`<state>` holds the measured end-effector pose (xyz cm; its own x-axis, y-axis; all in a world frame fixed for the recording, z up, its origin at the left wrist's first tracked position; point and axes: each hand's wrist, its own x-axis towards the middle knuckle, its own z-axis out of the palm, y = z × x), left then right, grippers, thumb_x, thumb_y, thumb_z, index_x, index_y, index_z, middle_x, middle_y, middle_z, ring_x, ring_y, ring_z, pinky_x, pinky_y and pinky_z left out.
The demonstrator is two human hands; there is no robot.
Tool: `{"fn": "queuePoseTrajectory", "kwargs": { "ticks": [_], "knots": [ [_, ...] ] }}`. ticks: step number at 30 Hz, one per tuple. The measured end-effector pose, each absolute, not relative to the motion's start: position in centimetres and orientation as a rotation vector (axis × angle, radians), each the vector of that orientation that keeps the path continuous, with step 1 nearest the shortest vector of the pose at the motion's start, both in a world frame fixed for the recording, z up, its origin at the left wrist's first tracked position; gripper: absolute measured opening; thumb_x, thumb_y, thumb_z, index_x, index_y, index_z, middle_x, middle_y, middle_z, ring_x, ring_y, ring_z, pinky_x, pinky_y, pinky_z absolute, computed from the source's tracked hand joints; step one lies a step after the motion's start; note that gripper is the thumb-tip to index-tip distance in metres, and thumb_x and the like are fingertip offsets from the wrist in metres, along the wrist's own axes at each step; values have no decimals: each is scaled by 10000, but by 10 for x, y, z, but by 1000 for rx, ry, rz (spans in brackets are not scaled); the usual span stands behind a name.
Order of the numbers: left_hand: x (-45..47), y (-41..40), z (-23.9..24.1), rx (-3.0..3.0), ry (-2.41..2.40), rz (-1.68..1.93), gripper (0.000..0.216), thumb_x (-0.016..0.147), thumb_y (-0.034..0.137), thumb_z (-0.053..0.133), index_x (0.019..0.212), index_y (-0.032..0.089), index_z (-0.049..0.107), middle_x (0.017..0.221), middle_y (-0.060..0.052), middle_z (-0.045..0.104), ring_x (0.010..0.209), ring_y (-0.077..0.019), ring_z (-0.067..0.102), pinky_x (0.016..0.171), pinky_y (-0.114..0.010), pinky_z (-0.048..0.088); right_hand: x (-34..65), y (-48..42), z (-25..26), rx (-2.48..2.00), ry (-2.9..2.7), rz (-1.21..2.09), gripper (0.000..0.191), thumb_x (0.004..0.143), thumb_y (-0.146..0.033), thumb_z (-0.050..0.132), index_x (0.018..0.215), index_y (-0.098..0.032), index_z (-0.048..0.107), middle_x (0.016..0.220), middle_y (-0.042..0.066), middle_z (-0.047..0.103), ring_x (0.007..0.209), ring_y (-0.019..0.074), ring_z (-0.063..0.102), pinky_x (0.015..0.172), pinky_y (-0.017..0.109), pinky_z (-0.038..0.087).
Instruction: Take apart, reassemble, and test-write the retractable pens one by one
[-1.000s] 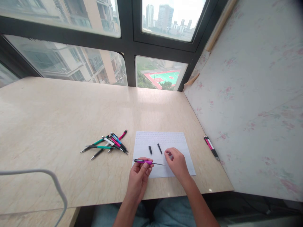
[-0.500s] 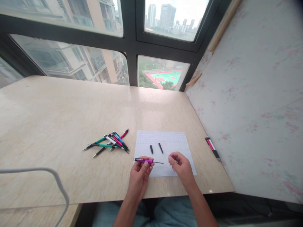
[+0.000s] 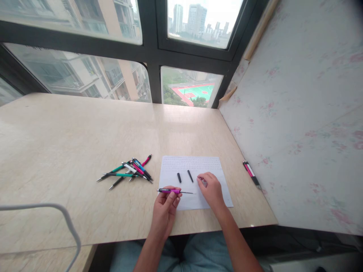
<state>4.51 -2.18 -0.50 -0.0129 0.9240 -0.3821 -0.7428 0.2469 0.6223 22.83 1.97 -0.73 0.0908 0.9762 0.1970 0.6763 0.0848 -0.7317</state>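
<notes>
My left hand [image 3: 165,208] is closed round the purple barrel of a pen [image 3: 173,191], held level over the paper's lower left part. A thin dark refill [image 3: 187,193] sticks out of the barrel's right end, bare at the tip. My right hand [image 3: 212,190] has thumb and forefinger pinched together above the sheet; what is between them is too small to make out. Just left of those fingertips lies a slim black piece [image 3: 190,176], and beside it a thicker black grip sleeve [image 3: 179,178]. Both rest on the written sheet of paper [image 3: 170,164].
A loose pile of coloured pens [image 3: 129,173] lies left of the paper. Two or so more pens [image 3: 251,174] lie along the wallpapered wall [image 3: 297,132] at right. A grey cable [image 3: 64,209] loops over the near left. Windows line the table's [image 3: 85,128] far edge.
My right hand has moved up and slightly left, away from the refill's tip and toward the black pieces. My left hand still holds the pen. The whole view has shifted slightly.
</notes>
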Motion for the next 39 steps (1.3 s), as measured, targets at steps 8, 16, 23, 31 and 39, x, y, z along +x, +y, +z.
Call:
{"fn": "queuePoseTrajectory", "kwargs": {
  "ticks": [8, 16, 23, 31, 39],
  "knots": [
    [46, -22, -4, 252, 852, 1342, 234, 720, 214, 792, 917, 167, 674, 906, -52, 724, 772, -122, 680, 716, -205, 534, 227, 35, -9, -1773, -1973, 368, 153, 825, -133, 542, 928, -204, 630, 875, 49, 634, 851, 209, 581, 756, 321, 460],
    [46, -23, -4, 263, 841, 1336, 226, 733, 213, 783, 924, 162, 673, 915, -52, 723, 780, -121, 681, 725, -204, 532, 213, 37, 2, -1781, -1937, 205, 86, 839, -201, 575, 913, -208, 619, 942, 74, 597, 931, 239, 539, 721, 324, 470],
    [46, -23, -7, 279, 825, 1344, 205, 751, 210, 768, 928, 162, 677, 921, -53, 725, 785, -122, 681, 732, -209, 535, 196, 44, 3, -1745, -1896, 212, 45, 800, -162, 591, 802, -201, 614, 925, 88, 602, 931, 256, 535, 772, 369, 482],
    [46, -22, -5, 257, 845, 1341, 220, 736, 223, 783, 923, 171, 680, 918, -50, 727, 778, -114, 681, 730, -200, 530, 234, -9, 32, -1561, -1546, 854, 129, 878, -310, 583, 883, -205, 659, 842, 43, 682, 791, 193, 639, 674, 294, 519],
    [46, -21, -5, 258, 852, 1337, 234, 730, 216, 785, 930, 174, 673, 917, -49, 725, 782, -119, 681, 722, -202, 531, 251, -39, 37, -1465, -1485, 873, 90, 864, -277, 613, 889, -208, 664, 864, 46, 665, 815, 191, 630, 679, 285, 528]
  ]
}}
